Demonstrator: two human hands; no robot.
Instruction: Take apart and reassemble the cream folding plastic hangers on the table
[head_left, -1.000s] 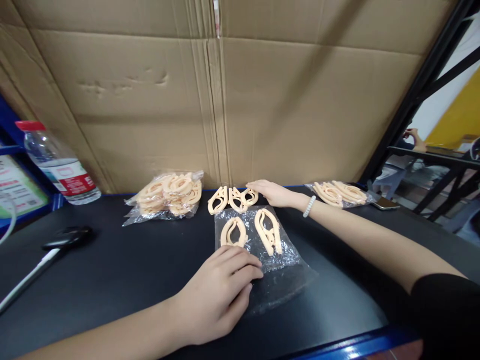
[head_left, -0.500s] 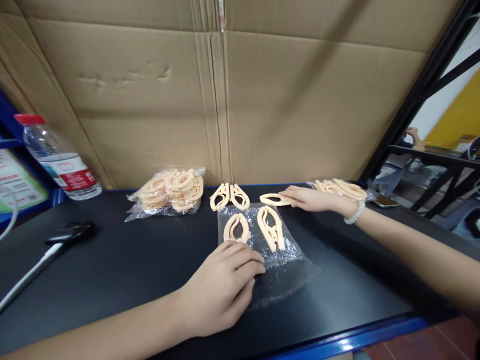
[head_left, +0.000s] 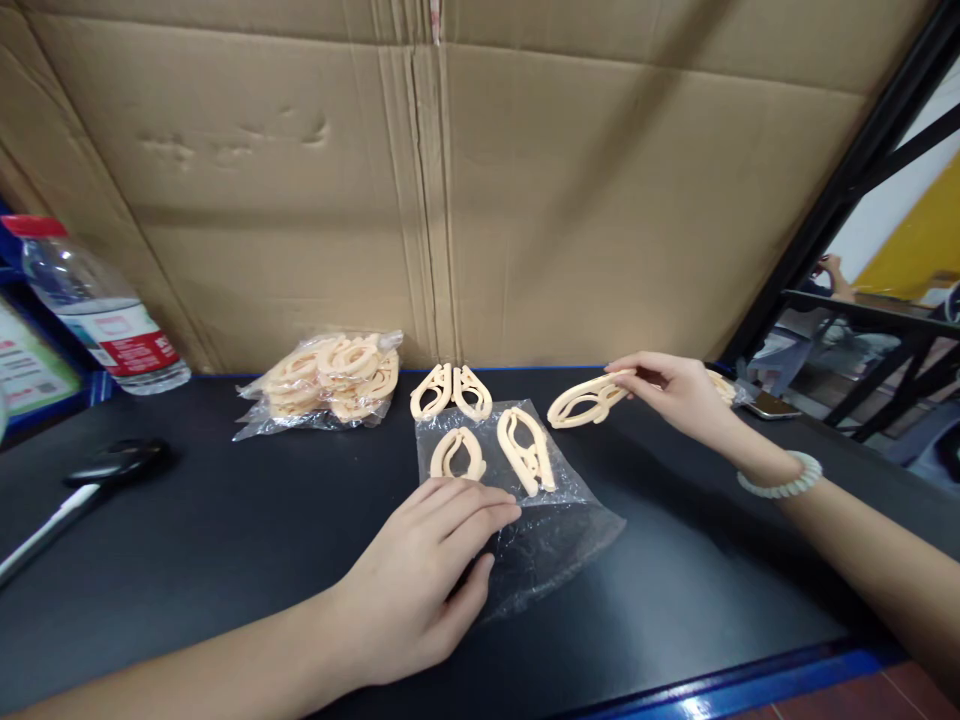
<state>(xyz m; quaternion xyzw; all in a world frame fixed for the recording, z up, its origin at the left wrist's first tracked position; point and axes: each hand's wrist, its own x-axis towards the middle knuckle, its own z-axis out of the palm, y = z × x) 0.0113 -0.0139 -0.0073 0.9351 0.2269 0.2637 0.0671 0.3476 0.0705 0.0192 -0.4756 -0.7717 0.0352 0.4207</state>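
My left hand (head_left: 420, 575) lies flat on the near edge of a clear plastic bag (head_left: 551, 535) on the black table, fingers stretched out. Two peach plastic folding hangers (head_left: 491, 452) lie on the bag's far half. Two more loose hangers (head_left: 450, 392) lie just beyond the bag. My right hand (head_left: 679, 395) is raised a little over the table to the right, pinching one peach hanger (head_left: 585, 402) by its right end. A white bead bracelet (head_left: 780, 478) sits on my right wrist.
A bagged pile of hangers (head_left: 326, 380) lies at the back left, another bag partly hidden behind my right hand. A water bottle (head_left: 90, 315) stands far left, a black-and-white tool (head_left: 82, 485) below it. Cardboard (head_left: 450, 180) walls the back. A phone (head_left: 765, 403) lies at right.
My right hand took one hanger from the loose group behind the bag, drew it to the right and lifted it off the table. My left hand stayed on the bag.
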